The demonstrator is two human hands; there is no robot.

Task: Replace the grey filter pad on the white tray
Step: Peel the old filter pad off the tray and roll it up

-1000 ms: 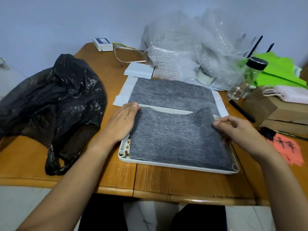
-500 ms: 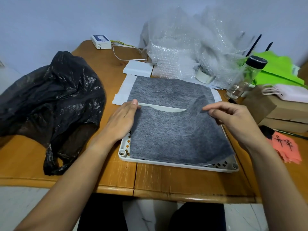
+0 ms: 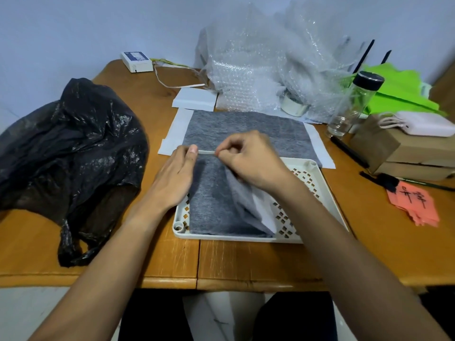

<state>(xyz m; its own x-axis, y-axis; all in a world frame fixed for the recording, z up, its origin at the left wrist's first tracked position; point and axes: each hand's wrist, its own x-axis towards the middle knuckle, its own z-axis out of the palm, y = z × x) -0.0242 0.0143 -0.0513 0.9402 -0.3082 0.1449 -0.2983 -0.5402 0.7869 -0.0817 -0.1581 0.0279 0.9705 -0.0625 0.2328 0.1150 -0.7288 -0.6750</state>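
Note:
A white perforated tray (image 3: 327, 193) lies on the wooden table in front of me. A grey filter pad (image 3: 211, 207) covers its left half, folded over leftward so its pale underside shows, and the tray's right half is bare. My right hand (image 3: 248, 158) pinches the pad's folded corner near the tray's far-left edge. My left hand (image 3: 176, 175) rests flat on the tray's left rim, fingers pressing the pad's far-left corner. A second grey pad (image 3: 246, 130) lies on white paper just behind the tray.
A crumpled black plastic bag (image 3: 71, 153) fills the table's left side. Bubble wrap (image 3: 266, 67), a tape roll (image 3: 294, 105) and a glass bottle (image 3: 354, 104) stand at the back. Cardboard boxes (image 3: 403, 153), a black pen (image 3: 348, 151) and orange tags (image 3: 416, 205) sit on the right.
My right hand has pulled the pad's right edge up and across to the left, uncovering the tray's right half. My left hand has stayed at the left rim.

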